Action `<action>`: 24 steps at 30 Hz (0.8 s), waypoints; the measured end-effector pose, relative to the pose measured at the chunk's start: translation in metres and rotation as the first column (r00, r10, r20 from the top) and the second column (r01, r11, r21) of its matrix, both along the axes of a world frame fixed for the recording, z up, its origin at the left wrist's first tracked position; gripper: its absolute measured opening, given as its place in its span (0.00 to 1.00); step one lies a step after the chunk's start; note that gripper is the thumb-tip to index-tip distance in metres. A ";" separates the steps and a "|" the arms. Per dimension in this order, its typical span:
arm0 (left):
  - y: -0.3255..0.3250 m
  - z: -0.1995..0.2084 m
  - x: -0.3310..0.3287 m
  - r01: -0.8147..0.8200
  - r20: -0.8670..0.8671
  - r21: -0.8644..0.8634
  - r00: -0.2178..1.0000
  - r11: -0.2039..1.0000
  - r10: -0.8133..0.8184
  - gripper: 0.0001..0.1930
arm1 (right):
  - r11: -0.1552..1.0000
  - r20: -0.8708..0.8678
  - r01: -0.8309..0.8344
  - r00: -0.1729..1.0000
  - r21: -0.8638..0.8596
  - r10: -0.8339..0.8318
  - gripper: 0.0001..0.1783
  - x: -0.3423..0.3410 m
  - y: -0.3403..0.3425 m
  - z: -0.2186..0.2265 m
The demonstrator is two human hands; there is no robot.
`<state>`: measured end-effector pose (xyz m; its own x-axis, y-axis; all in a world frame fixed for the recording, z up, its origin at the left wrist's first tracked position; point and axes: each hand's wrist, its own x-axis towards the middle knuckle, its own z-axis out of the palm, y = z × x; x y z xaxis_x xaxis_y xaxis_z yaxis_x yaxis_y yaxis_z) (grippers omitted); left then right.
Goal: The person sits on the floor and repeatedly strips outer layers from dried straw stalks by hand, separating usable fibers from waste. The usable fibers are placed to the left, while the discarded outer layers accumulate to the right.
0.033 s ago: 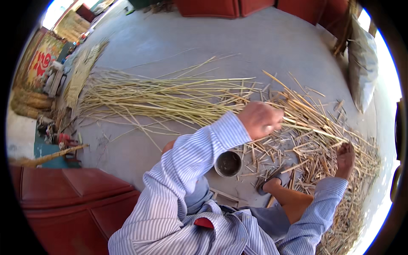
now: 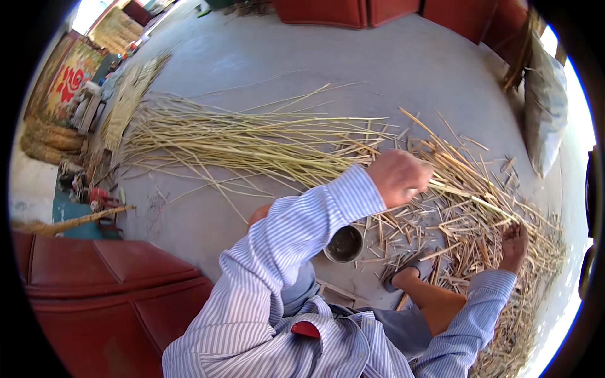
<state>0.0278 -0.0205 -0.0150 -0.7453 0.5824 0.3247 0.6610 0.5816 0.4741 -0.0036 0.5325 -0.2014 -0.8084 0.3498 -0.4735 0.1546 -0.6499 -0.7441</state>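
My left hand (image 2: 398,179), in a blue-and-white striped sleeve, is closed in a fist around a pale stalk (image 2: 463,193). From that fist the stalk runs right and slightly down toward my right hand (image 2: 515,243), whose fingers are bent together at its far end. Beneath and around both hands lies a heap of dry, broken stalk pieces (image 2: 469,242). To the left, a long spread of greenish-yellow stalks (image 2: 246,142) covers the floor, its right end close to my left hand.
A dark round bowl (image 2: 344,244) stands on the floor below my left forearm. My sandalled foot (image 2: 406,274) rests at the heap's edge. Red padded seats (image 2: 113,271) are at lower left, others (image 2: 394,9) at the far side. A pale sack (image 2: 545,113) stands far right.
The whole view has shifted slightly, so the scene sits a little further right. Both hands keep nearly the same pose, with the stalk still stretched between them.
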 end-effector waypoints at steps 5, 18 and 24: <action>0.012 0.030 0.000 -0.117 -0.309 -0.091 0.947 0.989 0.084 0.07 | 0.988 0.036 -0.153 0.987 -0.027 0.154 0.10 -0.003 0.037 -0.029; 0.102 0.081 0.064 -0.056 -0.519 -0.512 0.815 0.857 -0.257 0.13 | 0.712 -0.035 -0.628 0.742 0.314 0.670 0.20 0.008 -0.073 0.025; 0.106 0.081 0.063 0.100 -0.297 -0.633 0.884 0.768 -0.360 0.15 | 0.531 0.186 -0.642 0.717 0.553 0.672 0.19 0.006 -0.099 0.044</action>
<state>0.0904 0.0859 0.0657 -0.4528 0.8876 0.0847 0.8590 0.4597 -0.2253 0.0024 0.4334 -0.1576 -0.9329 -0.1131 -0.3418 0.3252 0.1425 -0.9348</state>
